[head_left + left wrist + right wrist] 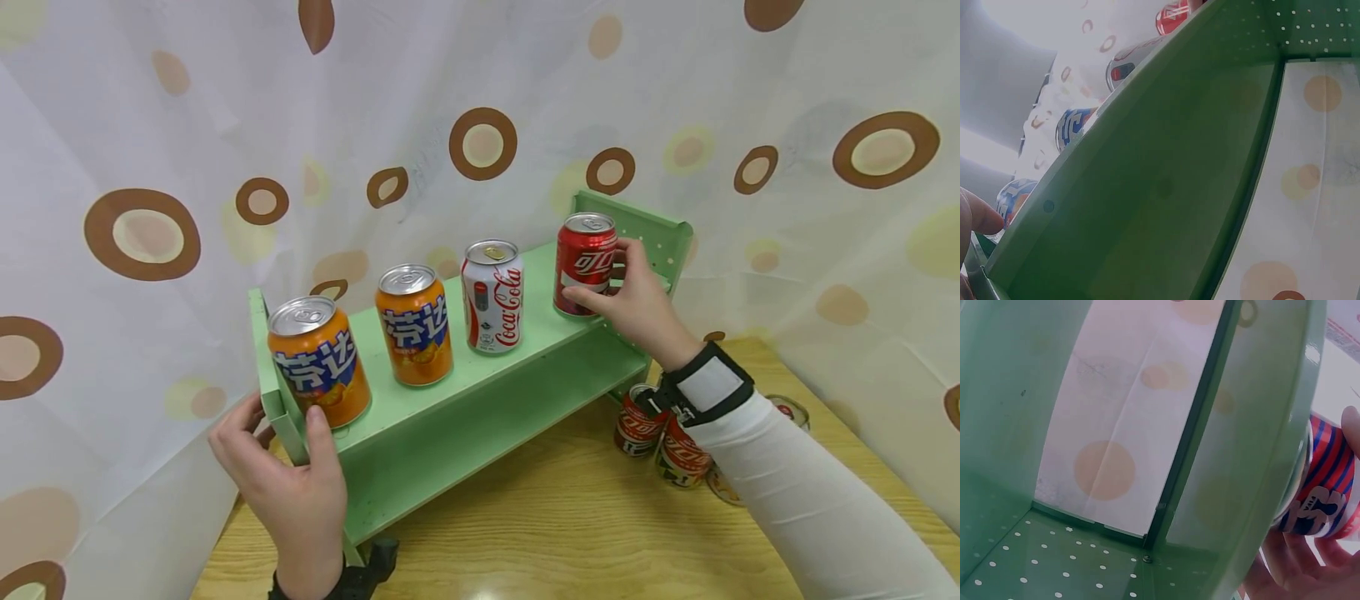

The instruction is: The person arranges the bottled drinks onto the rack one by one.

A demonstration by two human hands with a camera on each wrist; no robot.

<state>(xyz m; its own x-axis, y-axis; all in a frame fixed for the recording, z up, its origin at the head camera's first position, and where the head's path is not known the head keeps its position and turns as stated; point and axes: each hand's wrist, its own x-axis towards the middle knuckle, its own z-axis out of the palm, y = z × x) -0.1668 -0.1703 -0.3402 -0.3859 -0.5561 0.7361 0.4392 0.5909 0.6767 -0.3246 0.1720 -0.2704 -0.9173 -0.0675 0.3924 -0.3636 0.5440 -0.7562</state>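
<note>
A green two-tier shelf [420, 454] stands on the wooden table. My right hand [637, 304] holds a red Coca-Cola can [573, 262] at the right end of the top tier, thumb in front and fingers round its right side. In the right wrist view, the can [1329, 478] shows beyond the shelf edge. My left hand [292, 483] grips the shelf's left end, its fingers outside the end panel and its thumb tip against the leftmost orange Fanta can [322, 375]. Another orange Fanta can [414, 333] and a white Coca-Cola can [492, 304] stand upright between the hands.
Under my right forearm, more red cans [639, 425] stand on the table [555, 508] by the shelf's right end. A perforated end panel [637, 229] rises at the top right. Behind the shelf hangs a patterned white curtain [390, 92].
</note>
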